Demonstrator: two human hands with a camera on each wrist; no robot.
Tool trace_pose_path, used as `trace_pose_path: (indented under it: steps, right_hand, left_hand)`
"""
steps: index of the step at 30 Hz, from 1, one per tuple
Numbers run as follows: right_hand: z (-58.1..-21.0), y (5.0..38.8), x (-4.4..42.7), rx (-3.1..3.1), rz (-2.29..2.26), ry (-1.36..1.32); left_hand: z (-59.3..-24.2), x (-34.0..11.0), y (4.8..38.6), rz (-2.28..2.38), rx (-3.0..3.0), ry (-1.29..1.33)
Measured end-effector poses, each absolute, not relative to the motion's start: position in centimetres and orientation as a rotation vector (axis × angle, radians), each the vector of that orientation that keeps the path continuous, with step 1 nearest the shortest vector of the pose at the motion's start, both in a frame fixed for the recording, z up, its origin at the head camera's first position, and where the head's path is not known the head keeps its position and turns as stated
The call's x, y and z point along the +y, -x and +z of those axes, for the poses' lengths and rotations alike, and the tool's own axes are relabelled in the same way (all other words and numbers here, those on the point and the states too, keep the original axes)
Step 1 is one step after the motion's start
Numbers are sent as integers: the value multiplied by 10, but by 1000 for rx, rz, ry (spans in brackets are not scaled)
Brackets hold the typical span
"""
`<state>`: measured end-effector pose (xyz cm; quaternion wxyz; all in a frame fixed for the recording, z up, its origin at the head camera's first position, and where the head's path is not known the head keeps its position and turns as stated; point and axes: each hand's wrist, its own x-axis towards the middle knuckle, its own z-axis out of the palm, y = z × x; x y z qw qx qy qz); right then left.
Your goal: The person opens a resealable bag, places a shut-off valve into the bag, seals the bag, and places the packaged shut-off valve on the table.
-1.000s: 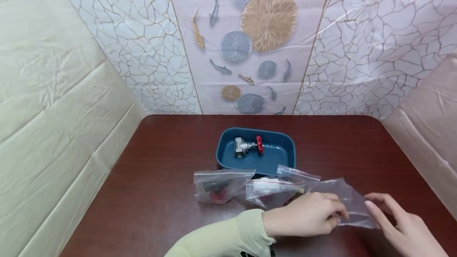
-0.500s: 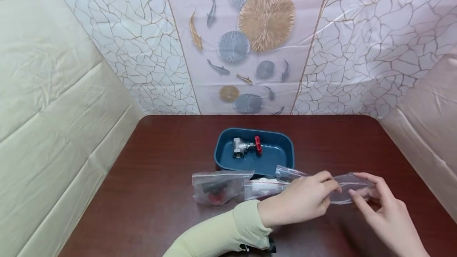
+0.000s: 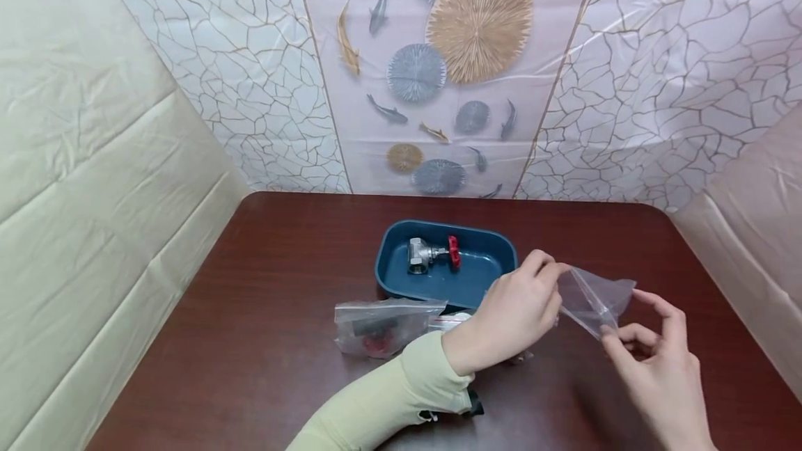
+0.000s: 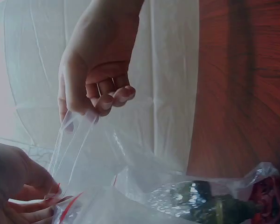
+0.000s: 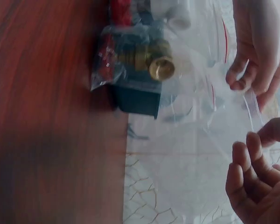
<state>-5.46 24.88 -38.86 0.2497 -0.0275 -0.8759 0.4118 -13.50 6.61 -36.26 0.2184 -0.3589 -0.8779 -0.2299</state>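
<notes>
A clear zip bag (image 3: 592, 294) is stretched between my two hands, raised off the table. My left hand (image 3: 510, 312) pinches its upper left edge; the fingertips (image 4: 51, 191) lie by the red zip line. My right hand (image 3: 658, 360) pinches the other side between thumb and fingers, as the left wrist view also shows. Nothing is visible inside this bag. Below my hands, in the right wrist view, a brass valve (image 5: 161, 67) with a red handle lies in another clear bag. My left forearm partly hides the bags in the head view.
Behind the hands stands a blue tray (image 3: 482, 291) holding a silver valve (image 3: 421, 256) with a red handwheel (image 3: 454, 252). A zip bag (image 3: 388, 329) with a dark, red-handled valve lies at its front left. A white item (image 5: 179, 16) is bagged beside it.
Both hands have risen and moved away from me with the clear bag, lifting it off the table. The bag is now spread wider and tilted between them.
</notes>
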Motion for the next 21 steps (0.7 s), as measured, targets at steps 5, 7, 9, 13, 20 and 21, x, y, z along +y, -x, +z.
trace_pose_path:
  steps: [5,7,9,13,20,21]
  right_hand:
    - [-391,55,244,-2411,1095,64]
    - [-392,56,243,-2414,1089,11]
    - [-394,57,243,-2406,1085,-50]
    - [-398,60,240,-2346,1124,-171]
    - [-395,85,227,-2178,1197,-476]
    - [-392,90,223,-2194,1181,-478]
  left_hand:
    - [-366,65,133,-680,-2431,978]
    - [-368,64,133,-676,-2444,986]
    - [-369,63,133,-678,-2458,1000]
    - [-367,57,134,-704,-2445,1019]
    - [-332,20,146,-822,-2265,943]
    - [-325,10,148,-836,-2232,912]
